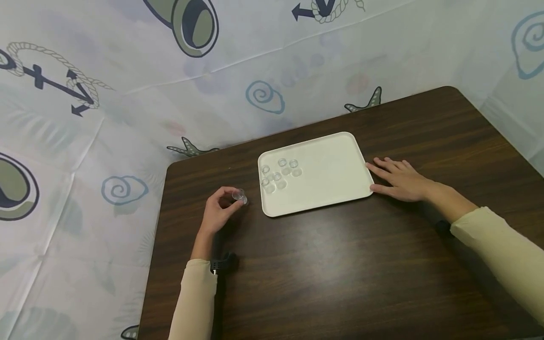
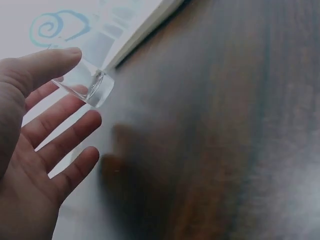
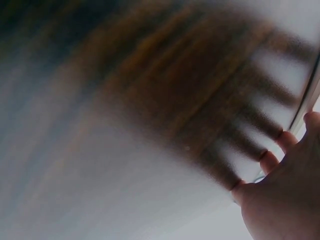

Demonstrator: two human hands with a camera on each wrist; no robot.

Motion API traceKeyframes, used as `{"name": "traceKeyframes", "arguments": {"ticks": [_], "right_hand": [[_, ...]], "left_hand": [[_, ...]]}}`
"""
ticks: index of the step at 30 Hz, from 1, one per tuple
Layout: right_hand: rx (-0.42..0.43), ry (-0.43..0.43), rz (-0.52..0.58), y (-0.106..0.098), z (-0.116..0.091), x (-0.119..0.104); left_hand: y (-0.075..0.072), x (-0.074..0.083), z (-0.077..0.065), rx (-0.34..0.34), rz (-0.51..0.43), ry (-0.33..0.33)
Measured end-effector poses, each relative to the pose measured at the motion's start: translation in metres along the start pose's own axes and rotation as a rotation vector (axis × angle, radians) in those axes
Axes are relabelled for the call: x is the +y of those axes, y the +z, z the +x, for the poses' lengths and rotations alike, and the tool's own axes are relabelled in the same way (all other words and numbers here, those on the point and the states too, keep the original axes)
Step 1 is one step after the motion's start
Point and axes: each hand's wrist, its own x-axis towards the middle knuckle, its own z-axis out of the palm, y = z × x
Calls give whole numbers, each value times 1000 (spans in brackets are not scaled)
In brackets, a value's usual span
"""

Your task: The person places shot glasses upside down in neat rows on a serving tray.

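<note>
My left hand (image 1: 216, 211) pinches a small clear shot glass (image 1: 240, 195) between thumb and fingers, just left of the white tray (image 1: 331, 170). In the left wrist view the thick base of that shot glass (image 2: 101, 91) points away from the palm, and the lower fingers are spread. Several like glasses (image 1: 282, 162) stand together on the tray's left part. At the tray's right edge lies my right hand (image 1: 401, 180), fingers spread and straight, with fingertips right at the rim. The right wrist view shows its fingers (image 3: 270, 162) beside the tray's edge.
The tray lies on a dark wood-grain table (image 1: 323, 264), near its far edge. Behind and to the left hangs a pale sheet (image 1: 229, 108) printed with anchors, shells and starfish. A dark band (image 1: 223, 263) is on the left wrist.
</note>
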Motion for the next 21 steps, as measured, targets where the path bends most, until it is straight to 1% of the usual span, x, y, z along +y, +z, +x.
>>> {"name": "traceKeyframes", "arguments": {"ticks": [3,6,9,11,12,14,19,21], "right_hand": [[-4,-2,-4,-1,0,-1],[-13,7,-11,-1,1,-1],[-21,14,-17,-1,1,0],[-25,18,-22,0,1,0],[-24,18,-25,0,1,0],[-23,20,-24,0,0,-1],[-20,20,-15,-1,0,-1],[-21,19,-12,-1,0,0]], "left_hand": [[-6,6,1,10,-26,-4],[-12,16,4,17,-36,4],[-18,28,11,5,-30,24],[-21,35,16,-6,-8,39],[-23,38,19,-12,9,47],[-26,39,26,-21,45,67],[-30,38,47,-42,216,150],[-28,44,53,-62,294,180]]}}
